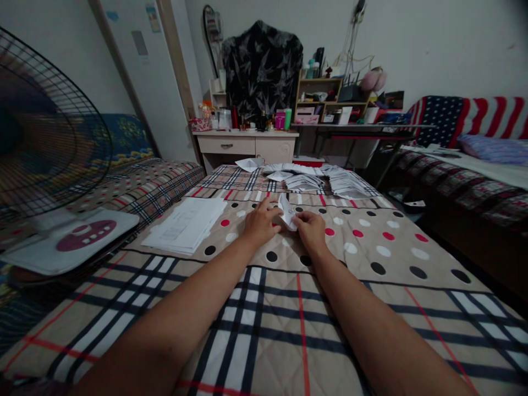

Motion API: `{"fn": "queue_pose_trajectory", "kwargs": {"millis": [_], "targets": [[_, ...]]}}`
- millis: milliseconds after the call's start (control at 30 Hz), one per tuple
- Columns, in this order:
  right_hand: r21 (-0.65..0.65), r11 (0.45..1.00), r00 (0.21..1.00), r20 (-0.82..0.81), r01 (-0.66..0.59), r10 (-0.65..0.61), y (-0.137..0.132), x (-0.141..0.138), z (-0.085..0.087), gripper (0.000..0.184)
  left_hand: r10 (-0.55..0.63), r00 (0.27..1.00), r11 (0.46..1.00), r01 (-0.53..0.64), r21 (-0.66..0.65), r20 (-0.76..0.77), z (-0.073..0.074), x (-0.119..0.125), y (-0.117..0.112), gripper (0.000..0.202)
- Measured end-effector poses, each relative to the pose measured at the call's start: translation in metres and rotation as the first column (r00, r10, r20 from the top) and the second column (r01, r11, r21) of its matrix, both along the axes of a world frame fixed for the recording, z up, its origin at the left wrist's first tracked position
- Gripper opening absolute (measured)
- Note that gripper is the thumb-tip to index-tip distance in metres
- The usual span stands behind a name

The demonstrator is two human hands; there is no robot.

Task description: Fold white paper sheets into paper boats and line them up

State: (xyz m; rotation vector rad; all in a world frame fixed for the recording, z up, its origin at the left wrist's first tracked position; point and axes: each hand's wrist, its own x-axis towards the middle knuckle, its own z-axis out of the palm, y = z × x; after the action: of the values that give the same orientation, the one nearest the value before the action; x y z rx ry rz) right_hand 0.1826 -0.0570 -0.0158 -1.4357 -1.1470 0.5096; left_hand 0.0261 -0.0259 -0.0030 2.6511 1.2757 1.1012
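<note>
A small white piece of paper (286,212), folded or bent, stands tilted between my hands above the dotted bedspread. My right hand (312,230) pinches its lower right edge between thumb and fingers. My left hand (259,223) has curled fingers against the paper's left edge; its thumb sits lower, a little apart from the index finger. Faint dark marks show on the paper. To the left lies a stack of flat white printed sheets (187,223). Beyond my hands are several piles of folded papers (346,182) and a separate folded paper (249,164).
The quilted bedspread (272,308) has checks and dots. At the left stands a fan (49,126) with a white base (70,242). A cream dresser (247,144) and a desk with a small shelf (319,91) stand behind the bed. Another bed (462,187) is at the right.
</note>
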Motion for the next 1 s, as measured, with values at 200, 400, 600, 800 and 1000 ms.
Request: {"fn": "queue_pose_trajectory", "kwargs": {"millis": [200,400,600,800,1000], "targets": [[-0.037,0.997,0.991,-0.124,-0.062,0.057,-0.001,-0.002,0.003,0.014,-0.089,0.995,0.991,0.093,-0.095,0.039,-0.007,0.002,0.003,0.035],[-0.041,0.990,0.957,-0.263,-0.136,0.120,-0.002,-0.003,0.005,0.011,-0.152,0.942,0.958,0.215,-0.191,0.299,-0.010,0.003,0.012,0.032],[-0.012,0.988,0.947,-0.287,-0.152,0.143,-0.001,-0.003,0.003,0.011,-0.115,0.933,0.943,0.210,-0.257,0.341,-0.012,0.002,0.015,0.028],[0.014,0.983,0.962,-0.202,-0.184,0.183,0.001,-0.002,0.000,0.025,-0.133,0.950,0.962,0.192,-0.196,0.282,-0.012,0.002,0.012,0.024],[-0.001,0.988,0.986,-0.070,-0.152,0.151,0.002,0.002,-0.003,0.013,-0.292,0.919,0.931,0.336,-0.143,0.264,-0.016,0.002,0.016,0.019]]}}
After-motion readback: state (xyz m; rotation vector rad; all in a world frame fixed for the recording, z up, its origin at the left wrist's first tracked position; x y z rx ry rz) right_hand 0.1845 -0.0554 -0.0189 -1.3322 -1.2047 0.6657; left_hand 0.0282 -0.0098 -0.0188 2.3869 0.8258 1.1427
